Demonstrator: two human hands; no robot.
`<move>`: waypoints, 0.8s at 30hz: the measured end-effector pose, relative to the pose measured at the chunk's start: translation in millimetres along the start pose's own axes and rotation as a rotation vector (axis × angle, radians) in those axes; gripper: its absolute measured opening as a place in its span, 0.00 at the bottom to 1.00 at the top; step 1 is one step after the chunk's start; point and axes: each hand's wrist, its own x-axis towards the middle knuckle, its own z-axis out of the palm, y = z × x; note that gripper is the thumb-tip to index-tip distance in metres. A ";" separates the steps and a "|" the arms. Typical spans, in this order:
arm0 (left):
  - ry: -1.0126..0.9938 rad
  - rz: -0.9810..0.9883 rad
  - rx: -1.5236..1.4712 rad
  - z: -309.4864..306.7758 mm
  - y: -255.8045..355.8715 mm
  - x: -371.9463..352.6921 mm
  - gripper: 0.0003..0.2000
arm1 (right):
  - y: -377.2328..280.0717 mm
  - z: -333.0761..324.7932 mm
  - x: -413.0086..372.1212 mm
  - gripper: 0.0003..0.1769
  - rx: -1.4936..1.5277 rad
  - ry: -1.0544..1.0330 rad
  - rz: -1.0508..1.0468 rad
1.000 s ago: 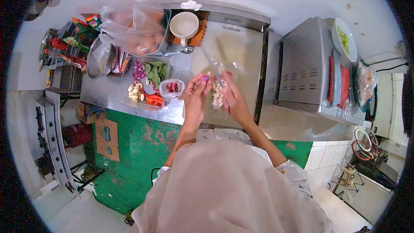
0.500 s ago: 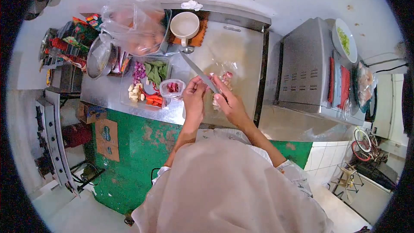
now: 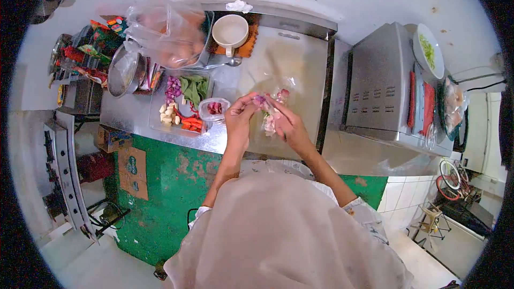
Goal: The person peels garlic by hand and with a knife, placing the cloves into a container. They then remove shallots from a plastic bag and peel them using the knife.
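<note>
My left hand (image 3: 240, 116) is closed in a pinch on a small purple shallot (image 3: 259, 99) above the cutting board (image 3: 300, 69). Close beside it, my right hand (image 3: 289, 127) has its fingers closed near the shallot; the knife is blurred and hard to make out between the hands. Under the hands lie a clear plastic bag and pale and pink peeled pieces (image 3: 269, 123). Just left of my left hand stands a small clear tub (image 3: 214, 109) with red pieces in it.
A clear tray (image 3: 155, 124) with shallots, garlic, leaves and red chillies stands left. Behind are a cream cup (image 3: 229, 31), a spoon (image 3: 234, 61) and a bagged container of eggs (image 3: 179, 48). A metal appliance (image 3: 377, 83) stands right, with a white bowl (image 3: 428, 51) on top.
The knife blade, clearly visible pointing up and left before, no longer shows clearly. Both hands have shifted slightly, and the purple shallot now shows at my left fingertips.
</note>
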 end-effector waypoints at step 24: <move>-0.023 0.028 -0.020 -6.4 -4.9 1.5 0.09 | -10.6 3.9 -2.1 0.26 -0.095 0.048 -0.177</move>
